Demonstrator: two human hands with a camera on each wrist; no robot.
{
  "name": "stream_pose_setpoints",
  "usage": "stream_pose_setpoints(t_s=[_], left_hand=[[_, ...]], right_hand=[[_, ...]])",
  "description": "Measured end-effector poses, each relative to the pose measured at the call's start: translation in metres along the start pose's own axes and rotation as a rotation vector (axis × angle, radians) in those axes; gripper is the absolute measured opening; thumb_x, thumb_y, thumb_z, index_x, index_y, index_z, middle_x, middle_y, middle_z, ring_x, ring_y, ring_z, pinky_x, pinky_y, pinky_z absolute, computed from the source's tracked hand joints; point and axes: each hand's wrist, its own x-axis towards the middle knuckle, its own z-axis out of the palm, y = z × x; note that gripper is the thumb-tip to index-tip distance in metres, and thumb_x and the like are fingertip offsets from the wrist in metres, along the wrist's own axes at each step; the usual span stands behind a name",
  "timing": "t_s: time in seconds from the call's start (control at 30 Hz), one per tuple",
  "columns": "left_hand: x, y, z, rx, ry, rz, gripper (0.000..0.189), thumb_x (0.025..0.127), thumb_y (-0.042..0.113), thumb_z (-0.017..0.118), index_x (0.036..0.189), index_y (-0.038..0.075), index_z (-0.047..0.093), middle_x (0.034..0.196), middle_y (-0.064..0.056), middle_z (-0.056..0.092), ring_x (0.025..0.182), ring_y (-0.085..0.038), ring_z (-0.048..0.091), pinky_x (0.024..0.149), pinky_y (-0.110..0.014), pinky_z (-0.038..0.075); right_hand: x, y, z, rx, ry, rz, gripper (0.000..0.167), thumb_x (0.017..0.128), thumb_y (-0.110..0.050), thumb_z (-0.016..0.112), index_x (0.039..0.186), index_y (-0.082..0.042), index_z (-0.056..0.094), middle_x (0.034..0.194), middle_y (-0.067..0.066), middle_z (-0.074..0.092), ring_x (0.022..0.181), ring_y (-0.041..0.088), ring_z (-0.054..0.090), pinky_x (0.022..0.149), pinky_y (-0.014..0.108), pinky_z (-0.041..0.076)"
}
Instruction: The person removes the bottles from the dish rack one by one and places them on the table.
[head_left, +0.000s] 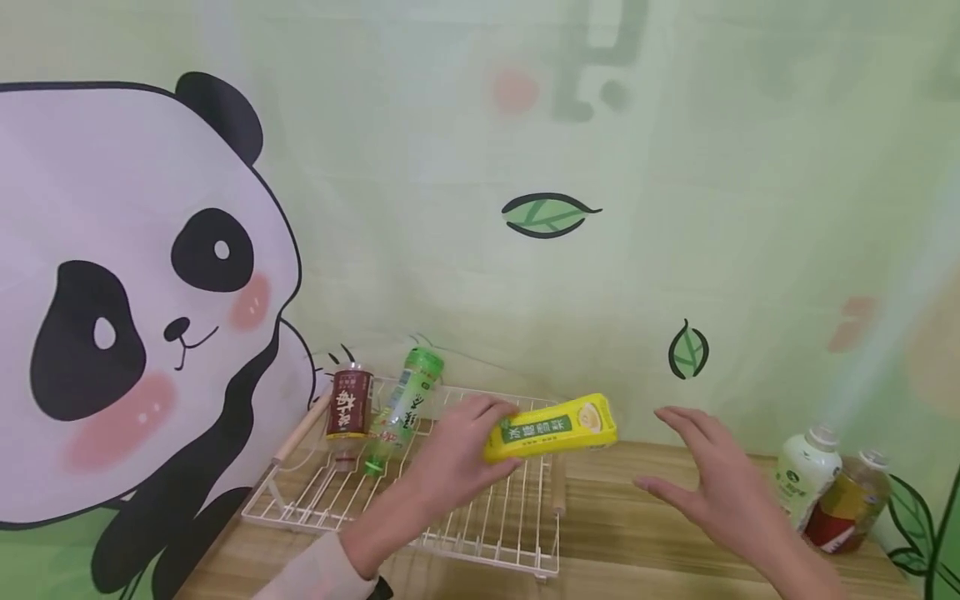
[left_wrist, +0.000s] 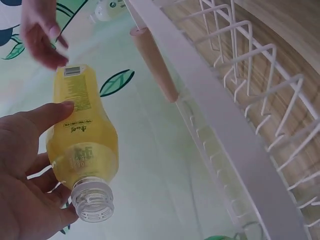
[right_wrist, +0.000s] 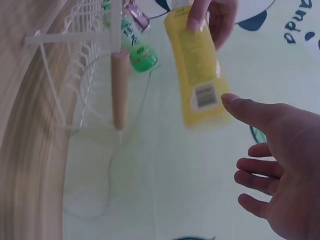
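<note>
My left hand (head_left: 459, 454) grips a yellow-labelled bottle (head_left: 558, 427) near its neck end and holds it tilted almost flat above the white wire rack (head_left: 480, 546). In the left wrist view the clear, capless mouth (left_wrist: 93, 202) of the bottle shows, with the thumb lying along its side. To the right, my right hand (head_left: 723, 492) has its thumb and fingers spread apart, facing the bottle's base, and holds nothing. Seen from the right wrist, the right thumb (right_wrist: 245, 107) overlaps the base's edge; whether it touches cannot be told.
On the rack's left part lie a dark red-labelled bottle (head_left: 350, 404) and a green-capped clear bottle (head_left: 405, 404). A white bottle (head_left: 806, 471) and a red-and-amber bottle (head_left: 847, 504) stand at the table's right. Wooden handles (head_left: 558, 483) flank the rack. Behind hangs a panda-print cloth (head_left: 420, 208).
</note>
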Motion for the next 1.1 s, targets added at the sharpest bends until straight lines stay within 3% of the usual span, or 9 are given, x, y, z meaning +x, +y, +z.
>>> stream_pose_setpoints(t_s=[0.27, 0.43, 0.57, 0.73, 1.1], left_hand=[[0.002, 0.011, 0.009, 0.139, -0.026, 0.159, 0.063, 0.081, 0.031, 0.094, 0.136, 0.013, 0.068, 0.130, 0.001, 0.070, 0.119, -0.017, 0.064, 0.105, -0.033, 0.054], [0.002, 0.016, 0.012, 0.196, -0.033, 0.225, 0.063, 0.082, 0.036, 0.093, 0.135, 0.013, 0.068, 0.131, 0.002, 0.069, 0.120, -0.016, 0.063, 0.107, -0.033, 0.052], [0.001, 0.019, 0.013, 0.227, -0.043, 0.224, 0.063, 0.082, 0.036, 0.094, 0.135, 0.013, 0.068, 0.131, 0.002, 0.069, 0.121, -0.016, 0.062, 0.107, -0.034, 0.052], [-0.001, 0.021, 0.014, 0.242, -0.049, 0.227, 0.062, 0.082, 0.034, 0.094, 0.134, 0.013, 0.068, 0.130, 0.003, 0.068, 0.121, -0.016, 0.062, 0.105, -0.034, 0.054], [-0.004, 0.017, 0.020, 0.236, -0.068, 0.235, 0.062, 0.082, 0.035, 0.093, 0.135, 0.014, 0.068, 0.129, 0.003, 0.068, 0.120, -0.014, 0.061, 0.106, -0.031, 0.052]], right_hand=[[0.025, -0.029, 0.027, -0.026, 0.020, -0.308, 0.086, 0.072, -0.031, 0.100, 0.142, 0.000, 0.060, 0.140, 0.013, 0.061, 0.124, 0.034, 0.061, 0.099, 0.053, 0.057], [0.030, -0.040, 0.042, -0.047, 0.014, -0.397, 0.075, 0.071, -0.029, 0.101, 0.132, -0.002, 0.067, 0.130, 0.007, 0.066, 0.118, 0.027, 0.063, 0.096, 0.047, 0.059], [0.031, -0.044, 0.049, -0.051, -0.008, -0.399, 0.068, 0.072, -0.026, 0.100, 0.128, -0.002, 0.070, 0.124, 0.004, 0.068, 0.113, 0.022, 0.064, 0.092, 0.042, 0.060], [0.032, -0.047, 0.054, -0.058, -0.048, -0.345, 0.060, 0.075, -0.023, 0.099, 0.125, -0.004, 0.072, 0.119, 0.001, 0.068, 0.108, 0.019, 0.063, 0.088, 0.037, 0.061], [0.032, -0.051, 0.057, -0.080, -0.159, -0.313, 0.051, 0.080, -0.021, 0.095, 0.122, -0.004, 0.073, 0.114, 0.003, 0.068, 0.100, 0.017, 0.061, 0.084, 0.035, 0.061]])
